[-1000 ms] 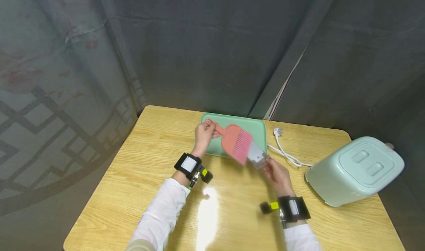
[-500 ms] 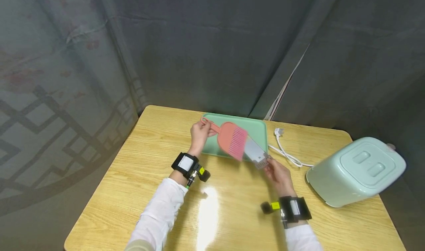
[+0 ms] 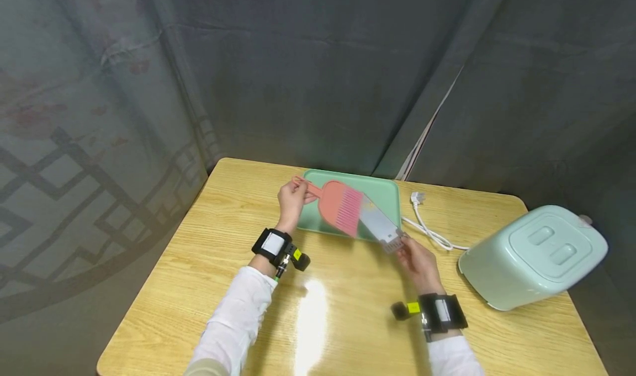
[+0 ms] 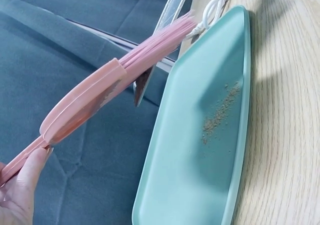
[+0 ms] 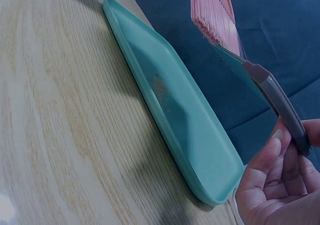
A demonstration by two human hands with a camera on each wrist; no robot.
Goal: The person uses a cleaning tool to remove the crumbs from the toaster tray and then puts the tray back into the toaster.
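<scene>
The head camera looks forward and down across the table (image 3: 184, 265) from farthest back, facing the dark curtain (image 3: 318, 89). The left wrist camera looks closely along the green tray (image 4: 170, 150) from its left end, the right one from its right (both roll sideways, oppositely). All three share tray and pink brush (image 4: 82, 95).

On the light wooden table (image 3: 233, 210) lies the rectangular mint-green tray (image 3: 388, 194), brown crumbs (image 4: 220, 112) inside near its front rim. Above the tray's left and middle is the pink long-bristled brush (image 3: 337, 205); above its right half, the flat grey rectangular plate (image 3: 379, 224). Right of the tray lies the white power cord (image 3: 449, 247), with the rounded pale-green box-shaped appliance (image 3: 529, 260) farther right. Behind the tray hangs the grey fabric curtain (image 3: 313, 100).
</scene>
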